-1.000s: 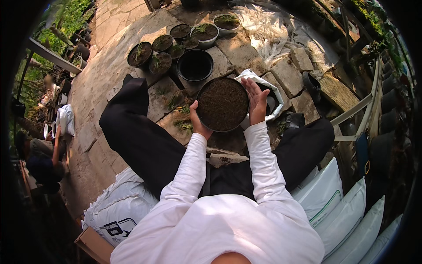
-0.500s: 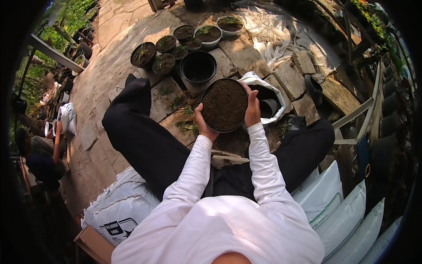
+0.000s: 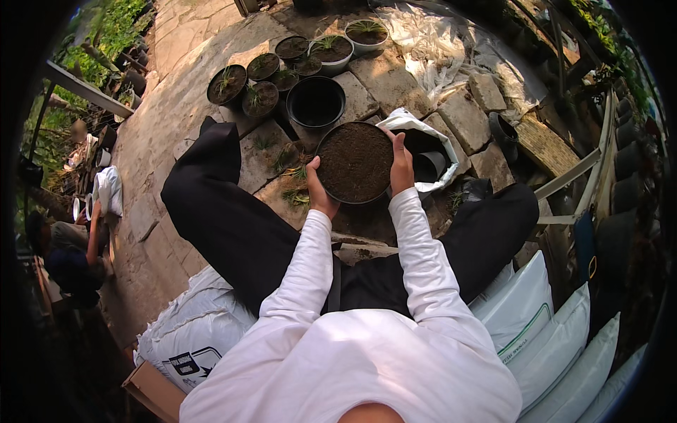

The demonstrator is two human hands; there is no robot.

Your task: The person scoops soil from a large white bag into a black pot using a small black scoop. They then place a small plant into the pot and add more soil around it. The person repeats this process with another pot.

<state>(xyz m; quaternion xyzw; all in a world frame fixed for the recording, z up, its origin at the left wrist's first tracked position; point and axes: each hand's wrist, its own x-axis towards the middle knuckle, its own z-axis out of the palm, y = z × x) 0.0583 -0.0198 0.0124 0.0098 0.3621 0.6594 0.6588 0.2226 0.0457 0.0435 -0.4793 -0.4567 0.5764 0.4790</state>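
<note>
Between my two hands is a round black plant pot, filled nearly to its rim with dark brown soil. My left hand grips its left side, thumb up along the rim. On the opposite side my right hand clasps the pot, its fingers mostly hidden behind it. Just right of that hand stands an open white sack with a dark scoop-like container inside. Beyond the held pot is an empty black pot. Loose grassy seedlings lie on the paving by my left hand.
Several potted seedlings stand ahead to the left, two in white pots. A crumpled plastic sheet lies at the far right. Full white sacks flank me. Another person sits at the far left. A black pot lies tipped among paving blocks.
Both hands still hold the soil-filled pot, which has shifted slightly up and left in view. The surroundings have shifted a little too, as the head view moved.
</note>
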